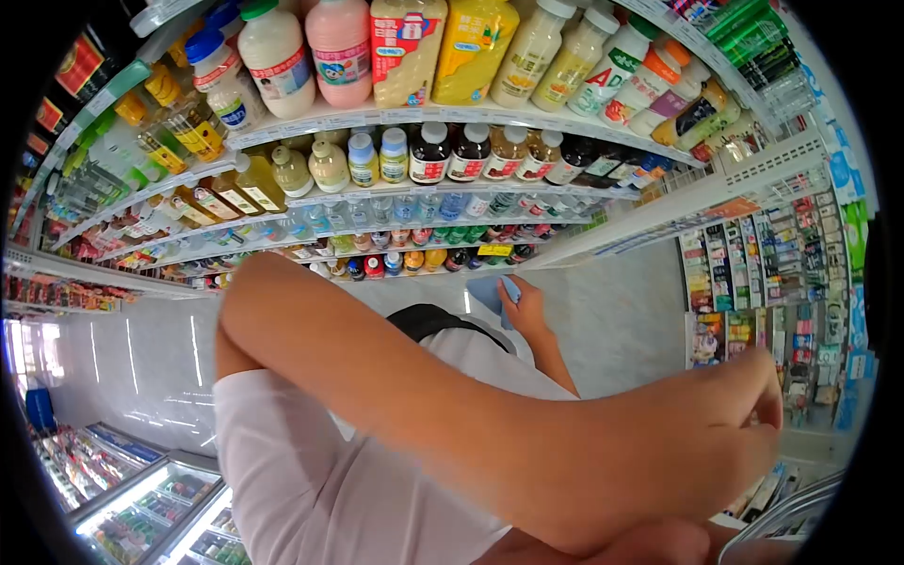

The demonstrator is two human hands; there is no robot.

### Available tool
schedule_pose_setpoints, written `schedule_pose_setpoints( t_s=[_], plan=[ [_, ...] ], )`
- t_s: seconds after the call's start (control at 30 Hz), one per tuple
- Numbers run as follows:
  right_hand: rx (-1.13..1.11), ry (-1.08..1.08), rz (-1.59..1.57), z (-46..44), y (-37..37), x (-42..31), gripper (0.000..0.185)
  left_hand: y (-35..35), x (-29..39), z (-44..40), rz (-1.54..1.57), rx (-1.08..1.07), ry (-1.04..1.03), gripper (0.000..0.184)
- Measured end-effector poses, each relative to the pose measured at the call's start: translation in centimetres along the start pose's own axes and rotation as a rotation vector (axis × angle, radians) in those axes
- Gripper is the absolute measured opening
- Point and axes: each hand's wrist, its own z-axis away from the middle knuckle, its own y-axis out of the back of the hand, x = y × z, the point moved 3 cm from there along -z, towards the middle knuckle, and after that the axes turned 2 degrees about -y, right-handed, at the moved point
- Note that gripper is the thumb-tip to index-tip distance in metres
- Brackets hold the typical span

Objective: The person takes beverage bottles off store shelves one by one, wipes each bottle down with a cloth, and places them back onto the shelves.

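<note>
My left arm lies across the front of the view, raised, with the elbow at the left. At the right edge my left hand (739,400) is close to the camera, its fingers curled; whether anything is inside them is hidden. Further down, past the forearm, my right hand (527,309) grips a folded light-blue cloth (488,293) between thumb and fingers. Part of the right arm is covered by the left forearm. The cloth hangs in front of the lowest shelf, apart from the bottles.
Tiered shelves (395,115) of bottled drinks stand ahead, with large milk and juice bottles (405,52) on top. Glass-topped display cases (141,504) are at lower left. More stocked shelving (753,254) stands right, across the grey floor (617,311).
</note>
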Motion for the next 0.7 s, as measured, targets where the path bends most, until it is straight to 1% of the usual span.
schedule_pose_setpoints(
  t_s=[0.07,0.13,0.37,0.43,0.53,0.6,0.63,0.7],
  plan=[
    [-0.01,-0.041,0.018,2.0,0.4,0.3,0.025,-0.6,-0.5,-0.7,-0.127,-0.067,0.074,0.027],
    [-0.029,-0.093,0.028,2.0,-0.2,0.6,0.025,-1.1,-0.6,-1.1,-0.255,-0.087,0.098,0.027],
    [-0.064,-0.08,0.038,2.7,-0.9,0.7,0.025,-2.2,-0.9,-1.3,-0.604,-0.114,0.138,0.029],
    [-0.039,-0.083,0.096,2.5,-0.3,0.6,0.025,-2.5,-1.0,-1.3,-0.668,-0.133,0.132,0.03],
    [-0.01,-0.05,0.068,2.4,-0.5,0.4,0.025,-3.0,-0.8,-1.0,-0.752,-0.131,0.135,0.031],
    [-0.008,-0.07,0.077,2.5,-0.4,0.0,0.024,-3.1,-0.5,-0.4,-0.808,-0.113,0.12,0.031],
    [-0.006,-0.078,0.082,2.5,-0.4,-0.2,0.024,-3.0,-0.2,0.1,-0.829,-0.089,0.094,0.032],
    [0.068,-0.043,0.041,2.7,-0.7,0.7,0.025,-2.4,0.3,1.8,-0.841,-0.015,0.004,0.032]
  ],
)
